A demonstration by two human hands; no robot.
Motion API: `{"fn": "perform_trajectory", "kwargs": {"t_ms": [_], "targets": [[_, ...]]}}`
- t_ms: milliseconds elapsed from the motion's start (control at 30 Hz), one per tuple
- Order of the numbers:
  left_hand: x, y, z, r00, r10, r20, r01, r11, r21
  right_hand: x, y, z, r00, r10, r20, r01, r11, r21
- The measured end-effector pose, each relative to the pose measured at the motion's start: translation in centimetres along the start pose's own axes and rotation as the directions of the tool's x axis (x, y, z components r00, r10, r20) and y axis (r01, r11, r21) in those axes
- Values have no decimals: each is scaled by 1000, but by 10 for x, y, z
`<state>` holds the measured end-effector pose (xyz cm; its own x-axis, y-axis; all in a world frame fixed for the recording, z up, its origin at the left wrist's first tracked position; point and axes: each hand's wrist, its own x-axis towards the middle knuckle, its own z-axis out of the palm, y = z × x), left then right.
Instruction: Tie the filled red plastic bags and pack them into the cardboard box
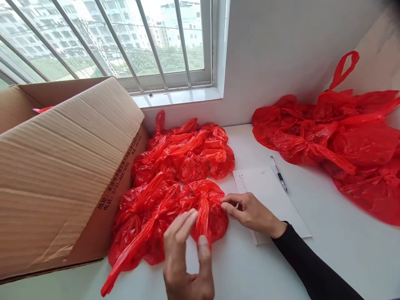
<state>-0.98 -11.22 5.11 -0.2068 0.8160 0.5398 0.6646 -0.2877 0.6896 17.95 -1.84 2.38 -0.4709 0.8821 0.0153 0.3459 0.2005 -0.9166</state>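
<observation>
A knotted red plastic bag (218,227) lies on the white table, its twisted tail pointing toward me. My right hand (250,210) pinches this bag's right side between thumb and fingertips. Just in front of the tail, my left hand (187,254) is raised with thumb and fingers apart, the thumb tip overlapping the tail's end. Whether that thumb touches the plastic I cannot tell. More tied red bags (146,221) sit directly left of it, and another cluster of red bags (187,154) lies behind. What the bags contain is hidden by the plastic.
A large open cardboard box (68,166) stands at the left, with a bit of red inside. Right of the bags lie a notebook (281,208) and a pen (279,174). A big red bag heap (312,129) fills the far right. A barred window (150,46) is behind.
</observation>
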Motion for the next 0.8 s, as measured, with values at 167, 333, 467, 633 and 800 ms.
{"fn": "perform_trajectory", "kwargs": {"t_ms": [167,333,467,633,800], "targets": [[-9,-9,41,883,250,397,-383,872,304,1,5,5,991,-130,-6,130,991,5],[2,-48,53,867,244,434,-453,749,484,10,17,3,927,-153,-342,106,983,-151],[10,-67,44,857,281,431,-486,718,498,16,26,-1,892,-177,-417,87,970,-225],[21,-79,35,847,314,429,-510,708,488,19,31,0,890,-165,-426,71,971,-228],[29,-88,34,856,306,417,-499,700,511,20,31,0,886,-162,-434,77,975,-206]]}}
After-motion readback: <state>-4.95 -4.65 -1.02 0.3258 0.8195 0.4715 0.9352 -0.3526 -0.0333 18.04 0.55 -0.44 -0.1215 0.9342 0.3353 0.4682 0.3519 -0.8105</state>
